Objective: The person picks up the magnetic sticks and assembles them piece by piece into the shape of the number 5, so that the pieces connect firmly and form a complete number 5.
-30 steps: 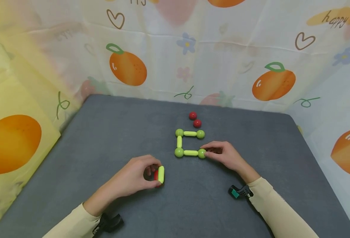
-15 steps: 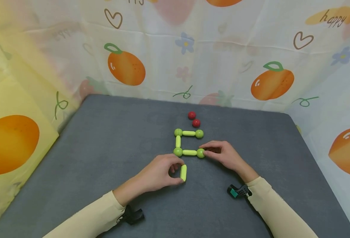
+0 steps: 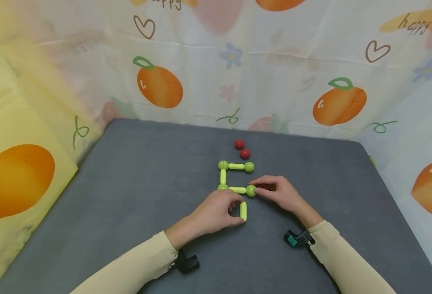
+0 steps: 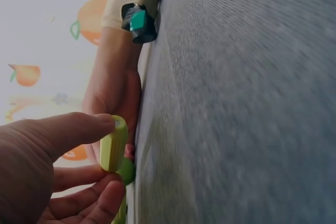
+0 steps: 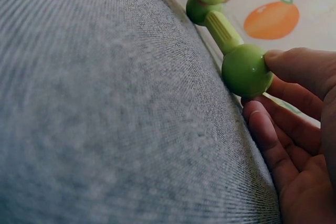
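Note:
In the head view, my left hand (image 3: 217,210) pinches a yellow-green toy building stick (image 3: 243,212) by its two ends, between thumb and fingers. The stick (image 4: 113,144) is held clear of other pieces in the left wrist view. My right hand (image 3: 283,196) holds a green ball (image 3: 251,190) at the near right end of a three-sided frame; thumb and fingers touch that ball (image 5: 247,70) in the right wrist view. The frame joins green balls with yellow-green sticks (image 3: 223,176), its right side lacking a stick. My left hand partly covers the near left ball (image 3: 222,187).
Two red balls (image 3: 242,149) lie behind the frame on the grey tabletop (image 3: 157,163). A printed cloth (image 3: 201,73) hangs along the back and sides. Each wrist carries a dark camera mount (image 3: 298,238).
My left hand has moved right with the stick, to just in front of the frame. Red that showed behind the stick a second ago is out of sight. My right hand stays at its ball.

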`<state>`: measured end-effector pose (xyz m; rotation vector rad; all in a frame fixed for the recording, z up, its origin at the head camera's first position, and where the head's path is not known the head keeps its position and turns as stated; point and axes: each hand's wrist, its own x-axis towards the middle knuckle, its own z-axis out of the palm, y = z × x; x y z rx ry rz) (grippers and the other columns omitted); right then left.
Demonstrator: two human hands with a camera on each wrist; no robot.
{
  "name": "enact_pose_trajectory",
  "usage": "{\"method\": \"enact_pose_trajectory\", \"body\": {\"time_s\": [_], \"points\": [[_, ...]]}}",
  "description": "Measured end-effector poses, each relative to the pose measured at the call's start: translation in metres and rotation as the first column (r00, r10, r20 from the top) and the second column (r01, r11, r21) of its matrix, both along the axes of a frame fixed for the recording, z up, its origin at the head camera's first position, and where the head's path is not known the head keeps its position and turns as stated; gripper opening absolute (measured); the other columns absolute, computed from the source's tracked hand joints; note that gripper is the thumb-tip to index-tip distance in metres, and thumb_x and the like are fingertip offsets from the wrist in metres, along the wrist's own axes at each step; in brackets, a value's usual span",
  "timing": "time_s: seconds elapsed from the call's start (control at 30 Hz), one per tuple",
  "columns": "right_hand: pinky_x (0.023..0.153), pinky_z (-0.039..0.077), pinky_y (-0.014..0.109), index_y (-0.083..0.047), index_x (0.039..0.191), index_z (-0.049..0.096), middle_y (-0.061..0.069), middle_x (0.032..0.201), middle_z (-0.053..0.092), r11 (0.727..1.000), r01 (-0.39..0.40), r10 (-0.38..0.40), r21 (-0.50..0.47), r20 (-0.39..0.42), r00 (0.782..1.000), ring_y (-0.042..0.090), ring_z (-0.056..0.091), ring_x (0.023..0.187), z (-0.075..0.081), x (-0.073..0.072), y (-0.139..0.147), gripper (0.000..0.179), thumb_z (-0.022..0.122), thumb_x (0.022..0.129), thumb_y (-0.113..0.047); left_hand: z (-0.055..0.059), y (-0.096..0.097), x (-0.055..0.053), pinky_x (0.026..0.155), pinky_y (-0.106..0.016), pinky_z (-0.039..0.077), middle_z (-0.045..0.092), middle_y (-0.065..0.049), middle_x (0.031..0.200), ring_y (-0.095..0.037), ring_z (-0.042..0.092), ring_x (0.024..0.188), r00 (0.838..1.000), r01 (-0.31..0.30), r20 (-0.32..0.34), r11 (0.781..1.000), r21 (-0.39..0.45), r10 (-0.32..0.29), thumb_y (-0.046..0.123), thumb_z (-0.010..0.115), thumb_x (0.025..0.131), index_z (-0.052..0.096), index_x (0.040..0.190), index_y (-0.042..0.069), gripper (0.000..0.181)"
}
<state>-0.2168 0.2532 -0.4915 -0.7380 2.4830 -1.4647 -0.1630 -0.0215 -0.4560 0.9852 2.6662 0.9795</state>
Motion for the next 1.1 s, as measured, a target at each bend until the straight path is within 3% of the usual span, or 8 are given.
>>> {"method": "enact_pose_trajectory", "body": {"time_s": [0.33,0.6,0.83,1.1], "points": [[0.093,0.058,0.03,-0.011,0.13,0.08,0.001,0.123,0.077,1.0,0.009,-0.009,0.009,0.001,1.0,0.019,0.072,0.111,0.0,0.0,0.002,0.026,0.076,0.105,-0.015,0.003,0.023,-0.004,0.075,-0.024,0.052,0.069,0.001,0.097,-0.007,0.058,0.083,0.999,-0.01,-0.036,0.999,-0.053,0.008,0.026,0.093,0.088,0.079,0.119,0.009,0.037],[0.092,0.059,0.03,-0.012,0.13,0.08,0.0,0.123,0.077,1.0,-0.003,0.003,0.005,-0.009,1.0,0.019,0.072,0.11,-0.003,-0.002,0.001,0.025,0.076,0.105,-0.016,0.002,0.027,-0.006,0.069,-0.025,0.048,0.065,0.002,0.089,-0.009,0.055,0.079,0.998,-0.022,-0.058,0.999,-0.046,0.019,0.023,0.093,0.089,0.079,0.111,0.011,0.029],[0.093,0.059,0.03,-0.013,0.129,0.081,-0.001,0.123,0.077,1.0,-0.012,0.012,-0.001,-0.015,1.0,0.019,0.072,0.11,-0.004,-0.004,0.001,0.025,0.076,0.105,-0.016,0.001,0.031,-0.007,0.072,-0.024,0.05,0.068,0.001,0.095,-0.009,0.056,0.082,0.997,-0.027,-0.079,0.997,-0.07,0.022,0.025,0.093,0.089,0.079,0.116,0.009,0.034],[0.093,0.058,0.03,-0.013,0.129,0.081,-0.001,0.123,0.077,1.0,-0.002,0.002,0.016,-0.013,1.0,0.018,0.072,0.11,-0.001,-0.003,0.002,0.025,0.076,0.105,-0.017,-0.001,0.035,-0.008,0.07,-0.023,0.049,0.065,0.003,0.09,-0.008,0.055,0.079,0.994,-0.047,-0.104,0.996,-0.071,0.04,0.026,0.092,0.089,0.079,0.114,0.009,0.033]]}}
